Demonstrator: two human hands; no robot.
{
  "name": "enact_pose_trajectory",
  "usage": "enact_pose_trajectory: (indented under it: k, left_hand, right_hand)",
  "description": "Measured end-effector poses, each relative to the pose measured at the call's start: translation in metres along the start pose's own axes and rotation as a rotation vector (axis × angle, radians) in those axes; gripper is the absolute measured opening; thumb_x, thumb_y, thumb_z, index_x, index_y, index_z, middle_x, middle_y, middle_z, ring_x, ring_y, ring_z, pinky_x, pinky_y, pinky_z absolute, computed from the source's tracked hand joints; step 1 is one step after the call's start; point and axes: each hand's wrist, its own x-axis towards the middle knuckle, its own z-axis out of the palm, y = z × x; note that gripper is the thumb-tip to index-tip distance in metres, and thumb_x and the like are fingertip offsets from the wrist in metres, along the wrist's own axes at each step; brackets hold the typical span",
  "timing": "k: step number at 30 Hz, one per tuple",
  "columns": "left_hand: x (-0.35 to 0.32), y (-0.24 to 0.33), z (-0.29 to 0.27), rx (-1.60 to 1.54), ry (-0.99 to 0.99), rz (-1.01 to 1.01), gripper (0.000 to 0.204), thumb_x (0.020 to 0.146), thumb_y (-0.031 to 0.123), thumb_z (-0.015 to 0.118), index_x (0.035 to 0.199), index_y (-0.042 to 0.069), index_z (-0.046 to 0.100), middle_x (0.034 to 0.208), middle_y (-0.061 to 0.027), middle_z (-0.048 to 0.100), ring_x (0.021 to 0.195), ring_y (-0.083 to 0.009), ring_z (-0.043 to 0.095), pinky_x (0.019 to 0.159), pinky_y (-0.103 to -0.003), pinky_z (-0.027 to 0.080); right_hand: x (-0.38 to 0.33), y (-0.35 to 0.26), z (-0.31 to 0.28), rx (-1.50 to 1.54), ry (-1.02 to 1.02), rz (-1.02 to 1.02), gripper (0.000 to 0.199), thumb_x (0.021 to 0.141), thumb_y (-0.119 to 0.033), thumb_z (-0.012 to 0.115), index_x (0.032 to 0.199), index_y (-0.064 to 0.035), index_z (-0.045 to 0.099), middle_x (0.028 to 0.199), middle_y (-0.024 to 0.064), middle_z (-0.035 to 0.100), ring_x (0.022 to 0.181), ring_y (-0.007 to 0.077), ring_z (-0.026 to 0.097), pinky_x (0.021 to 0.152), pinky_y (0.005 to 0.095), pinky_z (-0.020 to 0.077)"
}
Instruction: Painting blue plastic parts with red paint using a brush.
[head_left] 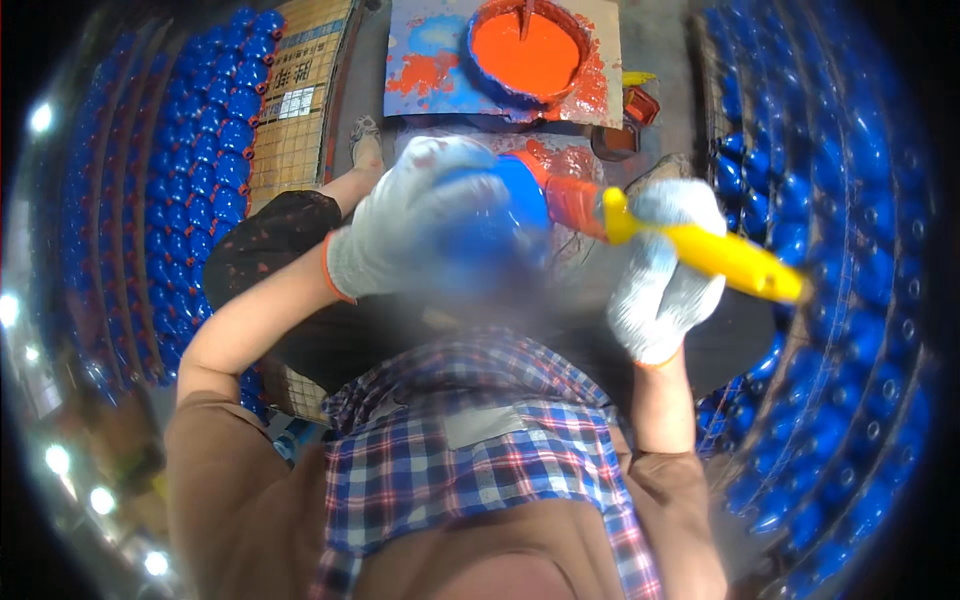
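My left hand (pixel 415 215), in a white knit glove, grips a blue rounded piece (pixel 505 215) held up close in front of me; the piece is blurred. My right hand (pixel 665 275), also gloved, holds a brush by its yellow handle (pixel 725 257). The brush's orange, paint-covered head (pixel 573 203) touches the blue piece at its right side. A round blue tub of orange paint (pixel 528 50) stands ahead of me on a paint-smeared board (pixel 425 60), with a stick in it.
Racks of several blue painted pieces (pixel 205 160) stand on my left and more blue pieces (pixel 830 300) on my right. A wire grid panel (pixel 290 110) leans by the left rack. My plaid apron (pixel 470 450) and dark lap lie below.
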Motion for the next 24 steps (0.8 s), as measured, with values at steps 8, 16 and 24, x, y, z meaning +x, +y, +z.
enact_pose_trajectory:
  k: [8,16,24]
  left_hand:
    - [-0.012,0.027,0.038,-0.500,0.430,-1.218,0.060,0.073,0.032,0.078,0.116,-0.002,0.054,0.117,-0.0181,0.055,0.103,-0.0271,0.058,0.091,-0.037,0.047]
    - [-0.005,0.003,0.043,-2.036,0.644,-1.192,0.033,0.095,0.031,0.052,0.121,0.010,0.050,0.111,-0.0104,0.059,0.097,-0.0236,0.061,0.077,-0.042,0.055]
    - [-0.005,-0.001,0.019,-1.796,0.435,-1.144,0.043,0.091,0.044,0.050,0.120,0.013,0.049,0.111,-0.0098,0.060,0.095,-0.0226,0.061,0.069,-0.040,0.055]
  right_hand:
    - [-0.033,0.005,0.006,-0.076,-0.086,-0.205,0.010,0.076,-0.012,0.058,0.081,-0.0027,0.059,0.074,0.0106,0.058,0.067,0.0305,0.055,0.066,0.0392,0.0456]
    - [-0.043,0.023,-0.003,-0.128,-0.334,-0.274,0.017,0.061,-0.020,0.068,0.075,-0.0104,0.064,0.070,0.0082,0.057,0.068,0.0279,0.057,0.064,0.0378,0.0459]
    - [-0.034,0.022,-0.008,-0.135,-0.180,-0.258,0.010,0.080,-0.014,0.059,0.085,-0.0050,0.060,0.081,0.0101,0.060,0.074,0.0295,0.059,0.070,0.0386,0.0470]
